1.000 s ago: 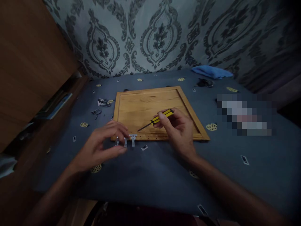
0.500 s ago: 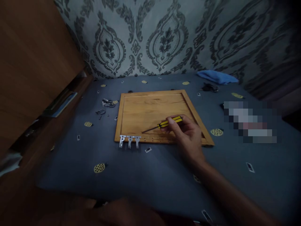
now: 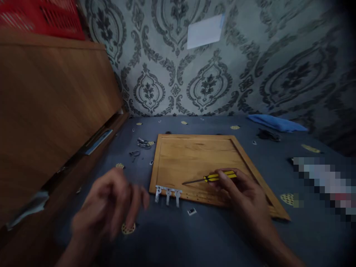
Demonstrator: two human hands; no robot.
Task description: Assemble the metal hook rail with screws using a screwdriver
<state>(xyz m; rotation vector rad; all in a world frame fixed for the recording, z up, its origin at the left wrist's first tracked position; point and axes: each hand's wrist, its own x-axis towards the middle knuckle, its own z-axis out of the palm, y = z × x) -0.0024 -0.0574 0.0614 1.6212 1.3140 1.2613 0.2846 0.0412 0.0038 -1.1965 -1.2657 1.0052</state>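
Note:
My right hand (image 3: 244, 196) grips a screwdriver (image 3: 221, 176) by its yellow and black handle, the thin shaft pointing left over a wooden panel (image 3: 194, 155). The panel lies flat, with a raised frame around it and a row of small holes along its near edge. Three metal hooks (image 3: 168, 193) sit side by side on that edge, at the left. My left hand (image 3: 108, 204), blurred, hovers left of the panel with fingers loosely bent and apart; nothing shows in it. Left of the panel lies a small pile of metal hooks (image 3: 144, 143), with loose dark pieces (image 3: 135, 152) nearer me.
Everything lies on a dark blue patterned cloth (image 3: 167, 237). A wooden cabinet (image 3: 55, 104) stands at left with a red basket (image 3: 44, 18) on top. At the back right are a blue cloth (image 3: 276, 123) and a black item (image 3: 268, 135). A pixelated object (image 3: 325, 181) lies at right.
My left hand has come up from the bottom edge to beside the panel. The view has tilted up. My right hand still holds the screwdriver in nearly the same place over the panel.

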